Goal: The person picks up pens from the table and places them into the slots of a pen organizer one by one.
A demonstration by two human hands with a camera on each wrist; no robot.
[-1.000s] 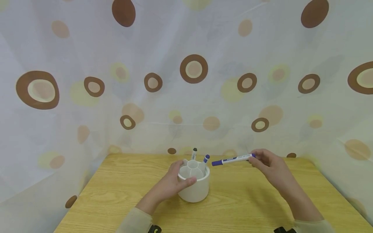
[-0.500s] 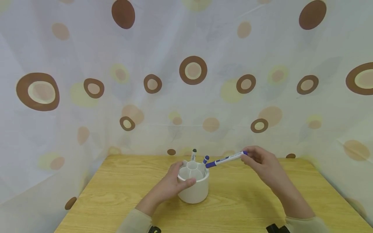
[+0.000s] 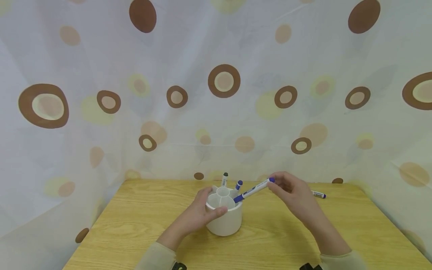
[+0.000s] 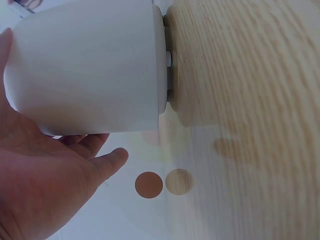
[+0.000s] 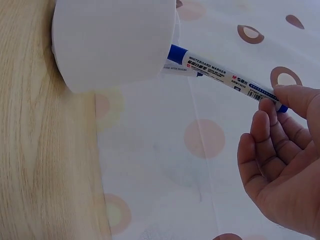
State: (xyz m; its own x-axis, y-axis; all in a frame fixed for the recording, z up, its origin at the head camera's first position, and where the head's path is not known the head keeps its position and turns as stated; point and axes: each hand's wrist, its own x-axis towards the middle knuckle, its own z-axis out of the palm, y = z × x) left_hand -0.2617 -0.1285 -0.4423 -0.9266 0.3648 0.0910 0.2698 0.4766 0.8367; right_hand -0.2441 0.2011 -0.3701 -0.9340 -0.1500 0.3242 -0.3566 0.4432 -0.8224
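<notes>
My left hand [image 3: 195,217] holds a white round pen holder [image 3: 224,223] at its left side, the thumb over the front rim. The holder is divided into several compartments. My right hand [image 3: 298,197] pinches a whiteboard marker [image 3: 255,189] by its blue rear end between thumb and fingers. The marker slants down to the left, its blue cap at the mouth of a right-hand compartment. In the right wrist view the label on the marker [image 5: 225,75] faces the camera. A dark-capped marker [image 3: 224,180] and a blue-capped marker [image 3: 239,185] stand in the holder's back compartments.
Another blue-and-white marker [image 3: 318,194] lies on the wooden table [image 3: 135,225] behind my right hand, partly hidden by it. A curtain with brown and beige spots [image 3: 189,123] hangs close behind the table and along both sides.
My right hand has moved left with the marker, whose cap has gone from beside the holder to over its rim and tilted down. The marker on the table has come into view. The left hand stays put.
</notes>
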